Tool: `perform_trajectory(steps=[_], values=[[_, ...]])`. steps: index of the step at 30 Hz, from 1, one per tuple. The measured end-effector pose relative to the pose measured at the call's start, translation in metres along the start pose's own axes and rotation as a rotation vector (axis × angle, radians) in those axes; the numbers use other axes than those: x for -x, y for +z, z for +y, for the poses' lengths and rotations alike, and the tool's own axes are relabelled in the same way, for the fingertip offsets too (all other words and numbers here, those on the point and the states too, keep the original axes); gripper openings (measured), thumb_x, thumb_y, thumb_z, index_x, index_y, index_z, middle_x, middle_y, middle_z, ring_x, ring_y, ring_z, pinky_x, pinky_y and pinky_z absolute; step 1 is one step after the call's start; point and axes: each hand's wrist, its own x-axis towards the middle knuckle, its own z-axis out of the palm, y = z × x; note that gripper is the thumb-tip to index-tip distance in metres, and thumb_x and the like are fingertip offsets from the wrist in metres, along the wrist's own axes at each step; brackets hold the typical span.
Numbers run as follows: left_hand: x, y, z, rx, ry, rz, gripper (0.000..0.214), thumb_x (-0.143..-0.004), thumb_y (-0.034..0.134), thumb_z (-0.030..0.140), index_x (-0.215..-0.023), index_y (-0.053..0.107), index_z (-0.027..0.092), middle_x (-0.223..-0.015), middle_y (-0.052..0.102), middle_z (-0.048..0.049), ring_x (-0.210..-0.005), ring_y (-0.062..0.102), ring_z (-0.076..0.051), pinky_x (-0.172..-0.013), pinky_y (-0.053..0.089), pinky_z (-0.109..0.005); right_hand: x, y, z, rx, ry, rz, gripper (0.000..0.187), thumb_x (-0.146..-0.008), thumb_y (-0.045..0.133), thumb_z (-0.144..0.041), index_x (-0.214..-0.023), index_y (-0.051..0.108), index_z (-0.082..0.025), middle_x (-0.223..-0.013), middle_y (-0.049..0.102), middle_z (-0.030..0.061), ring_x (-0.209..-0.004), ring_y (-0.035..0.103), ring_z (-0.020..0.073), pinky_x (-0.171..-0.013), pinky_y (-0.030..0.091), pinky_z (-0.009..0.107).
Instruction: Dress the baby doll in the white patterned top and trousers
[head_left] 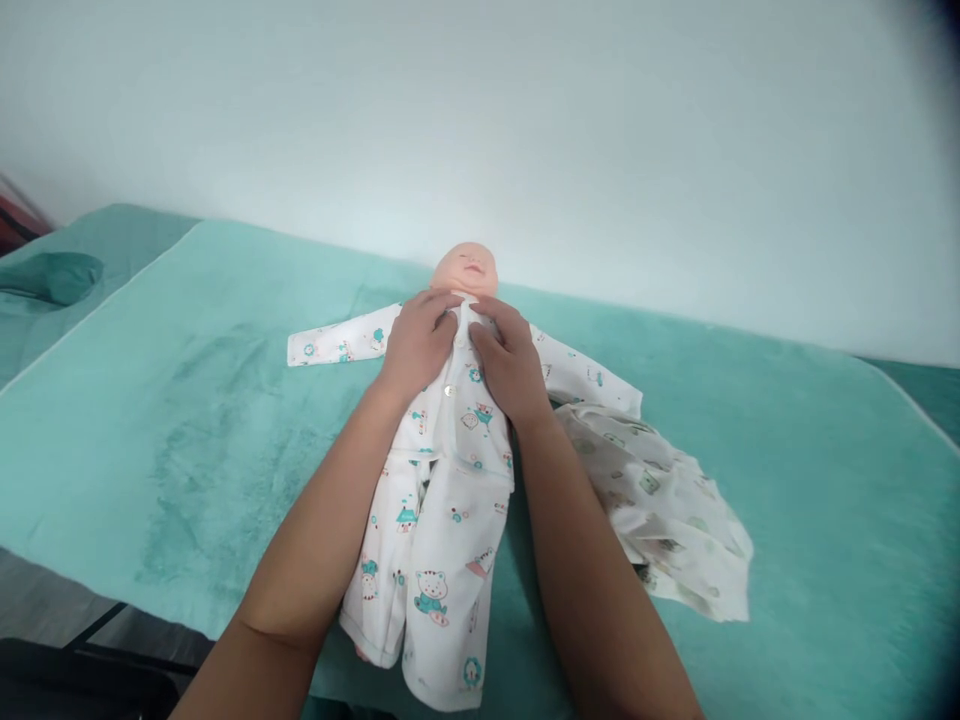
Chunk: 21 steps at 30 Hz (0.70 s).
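Note:
A baby doll lies on its back on a teal blanket, head towards the wall. It wears a white printed sleepsuit with cartoon animals and snap buttons down the front. My left hand and my right hand rest side by side on the doll's chest. Both pinch the sleepsuit's front edges at the collar, just below the chin. The sleeves spread out to either side.
A second printed garment lies crumpled on the blanket to the right of the doll. A dark green cloth sits at the far left. A pale wall runs behind the bed, whose near edge is at lower left.

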Motion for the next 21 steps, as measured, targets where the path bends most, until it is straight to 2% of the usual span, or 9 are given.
perform_trajectory(steps=[3,6,11,15,21], values=[[-0.0009,0.0011,-0.0031,-0.008,0.030,0.010,0.037,-0.094,0.044,0.015,-0.116,0.073,0.022,-0.132,0.070,-0.0058,-0.131,0.060,-0.021,-0.119,0.043,-0.040,-0.0009,0.0006,0.0033,-0.007,-0.001,-0.012,0.031,-0.091,0.058,-0.035,-0.118,0.070,-0.027,-0.142,0.063,0.0067,-0.139,0.051,0.0254,-0.123,0.034,0.052],[-0.0005,0.0018,-0.0042,-0.012,0.032,0.012,0.038,-0.095,0.044,0.015,-0.117,0.074,0.022,-0.133,0.070,-0.0065,-0.131,0.060,-0.021,-0.119,0.043,-0.040,-0.0005,0.0005,0.0037,-0.020,0.007,-0.013,0.029,-0.090,0.060,-0.036,-0.115,0.071,-0.028,-0.144,0.061,0.0069,-0.141,0.050,0.0265,-0.124,0.034,0.053],[0.0004,0.0019,-0.0021,-0.005,-0.036,0.049,0.033,-0.094,0.048,0.017,-0.115,0.073,0.020,-0.133,0.069,-0.0085,-0.128,0.061,-0.022,-0.117,0.045,-0.041,0.0020,-0.0007,-0.0041,-0.036,0.048,0.008,0.024,-0.088,0.060,-0.033,-0.111,0.068,-0.028,-0.140,0.063,0.0058,-0.137,0.052,0.0260,-0.118,0.039,0.053],[0.0000,0.0011,-0.0009,-0.014,-0.027,0.030,0.033,-0.095,0.047,0.017,-0.113,0.074,0.021,-0.133,0.069,-0.0083,-0.130,0.061,-0.022,-0.119,0.043,-0.042,0.0011,-0.0010,-0.0046,-0.023,-0.001,0.004,0.024,-0.089,0.059,-0.031,-0.110,0.068,-0.027,-0.136,0.065,0.0072,-0.135,0.054,0.0256,-0.118,0.039,0.052],[-0.0010,-0.0003,0.0000,-0.038,0.004,-0.008,0.040,-0.097,0.042,0.016,-0.119,0.075,0.022,-0.136,0.068,-0.0074,-0.134,0.058,-0.021,-0.121,0.041,-0.041,-0.0011,0.0009,0.0033,-0.005,-0.063,0.005,0.023,-0.090,0.058,-0.033,-0.110,0.068,-0.027,-0.137,0.065,0.0077,-0.135,0.055,0.0259,-0.120,0.039,0.051]])
